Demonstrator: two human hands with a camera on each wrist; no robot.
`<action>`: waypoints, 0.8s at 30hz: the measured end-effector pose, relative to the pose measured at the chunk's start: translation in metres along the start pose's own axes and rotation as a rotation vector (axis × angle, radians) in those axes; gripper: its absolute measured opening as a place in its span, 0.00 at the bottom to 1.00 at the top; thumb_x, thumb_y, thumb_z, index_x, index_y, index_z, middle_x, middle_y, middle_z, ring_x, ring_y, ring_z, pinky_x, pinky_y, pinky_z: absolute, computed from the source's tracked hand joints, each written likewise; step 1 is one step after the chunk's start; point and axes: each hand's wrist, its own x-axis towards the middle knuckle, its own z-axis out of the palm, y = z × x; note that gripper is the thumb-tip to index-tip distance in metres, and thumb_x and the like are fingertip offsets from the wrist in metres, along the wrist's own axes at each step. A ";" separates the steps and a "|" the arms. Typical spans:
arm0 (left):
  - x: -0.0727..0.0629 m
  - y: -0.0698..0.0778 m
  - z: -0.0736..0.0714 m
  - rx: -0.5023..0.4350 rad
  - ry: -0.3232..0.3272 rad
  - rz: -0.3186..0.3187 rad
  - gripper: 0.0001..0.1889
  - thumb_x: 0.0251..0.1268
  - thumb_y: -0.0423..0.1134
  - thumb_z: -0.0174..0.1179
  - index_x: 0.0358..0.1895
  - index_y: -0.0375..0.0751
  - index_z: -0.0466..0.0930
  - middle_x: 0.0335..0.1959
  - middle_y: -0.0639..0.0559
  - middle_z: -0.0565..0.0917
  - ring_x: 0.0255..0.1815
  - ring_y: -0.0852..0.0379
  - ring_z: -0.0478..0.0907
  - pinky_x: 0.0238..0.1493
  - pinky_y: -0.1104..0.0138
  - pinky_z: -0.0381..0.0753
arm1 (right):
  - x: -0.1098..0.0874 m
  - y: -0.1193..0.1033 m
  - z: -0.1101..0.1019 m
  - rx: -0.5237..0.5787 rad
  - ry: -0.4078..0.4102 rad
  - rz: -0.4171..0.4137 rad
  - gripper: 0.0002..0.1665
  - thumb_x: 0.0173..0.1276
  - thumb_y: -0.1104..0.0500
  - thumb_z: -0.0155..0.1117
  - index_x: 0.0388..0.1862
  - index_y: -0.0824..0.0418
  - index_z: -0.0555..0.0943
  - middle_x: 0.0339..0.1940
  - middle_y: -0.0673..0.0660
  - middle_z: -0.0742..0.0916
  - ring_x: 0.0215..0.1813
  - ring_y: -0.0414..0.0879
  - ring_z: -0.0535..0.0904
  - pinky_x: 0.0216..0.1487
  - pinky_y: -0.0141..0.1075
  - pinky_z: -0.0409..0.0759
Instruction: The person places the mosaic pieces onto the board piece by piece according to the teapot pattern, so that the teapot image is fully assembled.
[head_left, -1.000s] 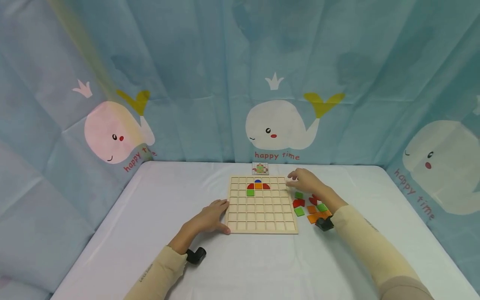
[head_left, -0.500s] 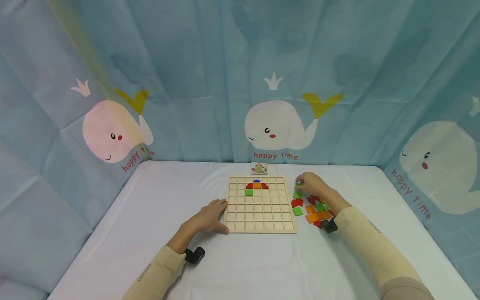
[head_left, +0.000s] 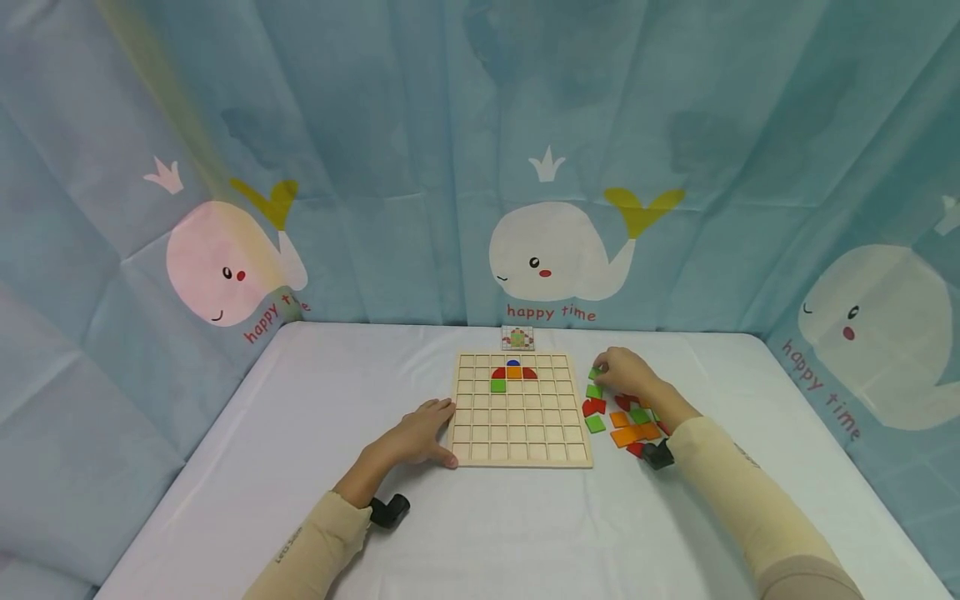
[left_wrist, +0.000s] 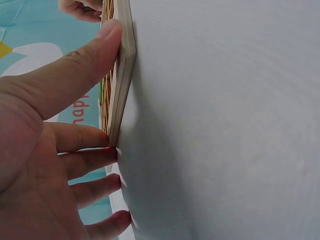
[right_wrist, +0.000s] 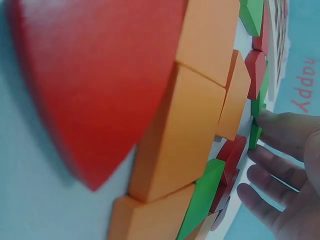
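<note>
My left hand [head_left: 417, 435] lies along the left edge of a wooden grid board [head_left: 518, 427], its fingers spread. In the left wrist view its thumb [left_wrist: 92, 62] rests at the board's near corner. Set in the upper grid are a blue half-round piece, an orange square [head_left: 514, 372], two red quarter-round pieces and a green square [head_left: 498, 386]. Right of the board, my right hand [head_left: 628, 373] pinches a small green tile [right_wrist: 255, 135] between thumb and finger, close over the table. The other fingers are loosely bent.
Loose red, orange and green tiles [head_left: 635, 433] lie right of the board, beneath the right forearm. A small pattern card [head_left: 517, 337] sits behind the board. A whale-print curtain [head_left: 420, 167] stands at the white table's [head_left: 480, 533] back edge.
My right hand has moved from the board's upper right edge rightward to the green tile, then stayed about there. The left hand keeps its place at the board.
</note>
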 end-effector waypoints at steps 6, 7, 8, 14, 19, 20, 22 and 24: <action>0.002 -0.002 0.002 -0.007 0.000 0.007 0.52 0.45 0.49 0.76 0.74 0.33 0.59 0.77 0.40 0.60 0.79 0.39 0.51 0.73 0.40 0.57 | -0.001 0.000 0.000 0.009 0.006 -0.007 0.18 0.63 0.58 0.67 0.48 0.67 0.84 0.42 0.61 0.85 0.44 0.53 0.79 0.57 0.51 0.79; 0.002 -0.003 0.003 -0.005 0.001 0.006 0.52 0.45 0.49 0.76 0.74 0.33 0.59 0.77 0.40 0.60 0.79 0.39 0.51 0.73 0.41 0.57 | -0.001 0.000 0.000 0.013 0.003 -0.003 0.18 0.64 0.58 0.67 0.49 0.67 0.84 0.43 0.61 0.85 0.44 0.53 0.79 0.57 0.51 0.79; 0.002 -0.003 0.003 -0.005 0.001 0.006 0.52 0.45 0.49 0.76 0.74 0.33 0.59 0.77 0.40 0.60 0.79 0.39 0.51 0.73 0.41 0.57 | -0.001 0.000 0.000 0.015 0.002 -0.001 0.18 0.64 0.57 0.67 0.49 0.67 0.84 0.43 0.61 0.85 0.45 0.53 0.79 0.58 0.51 0.79; 0.001 -0.002 0.002 -0.005 0.005 0.005 0.52 0.45 0.49 0.76 0.73 0.33 0.59 0.76 0.40 0.60 0.79 0.38 0.52 0.73 0.42 0.57 | -0.001 0.000 -0.001 0.016 0.015 -0.019 0.18 0.63 0.58 0.68 0.48 0.67 0.84 0.42 0.61 0.85 0.44 0.53 0.79 0.57 0.51 0.79; 0.001 -0.001 0.002 -0.007 0.004 0.004 0.52 0.45 0.49 0.76 0.73 0.33 0.59 0.76 0.40 0.60 0.79 0.39 0.52 0.74 0.42 0.57 | 0.000 -0.001 -0.001 0.015 0.026 -0.017 0.18 0.62 0.58 0.68 0.49 0.67 0.84 0.41 0.61 0.85 0.43 0.52 0.78 0.57 0.50 0.79; 0.001 -0.001 0.002 -0.009 0.004 0.004 0.52 0.45 0.49 0.76 0.73 0.33 0.59 0.76 0.40 0.60 0.79 0.39 0.52 0.73 0.42 0.57 | 0.001 -0.002 -0.001 0.015 0.025 -0.014 0.18 0.63 0.58 0.68 0.49 0.67 0.84 0.42 0.61 0.85 0.43 0.52 0.78 0.57 0.50 0.79; 0.001 -0.001 0.002 -0.010 0.006 0.005 0.52 0.45 0.49 0.76 0.73 0.33 0.60 0.76 0.40 0.60 0.79 0.39 0.52 0.73 0.42 0.57 | 0.001 -0.003 -0.001 0.022 0.023 -0.011 0.18 0.63 0.58 0.68 0.50 0.66 0.84 0.42 0.61 0.85 0.43 0.52 0.78 0.57 0.50 0.79; 0.001 -0.001 0.001 -0.012 0.009 0.007 0.52 0.45 0.48 0.77 0.73 0.33 0.60 0.76 0.40 0.61 0.78 0.39 0.52 0.73 0.41 0.57 | 0.001 -0.005 -0.001 0.032 0.024 -0.012 0.18 0.63 0.58 0.68 0.50 0.66 0.84 0.43 0.60 0.85 0.44 0.52 0.78 0.58 0.50 0.79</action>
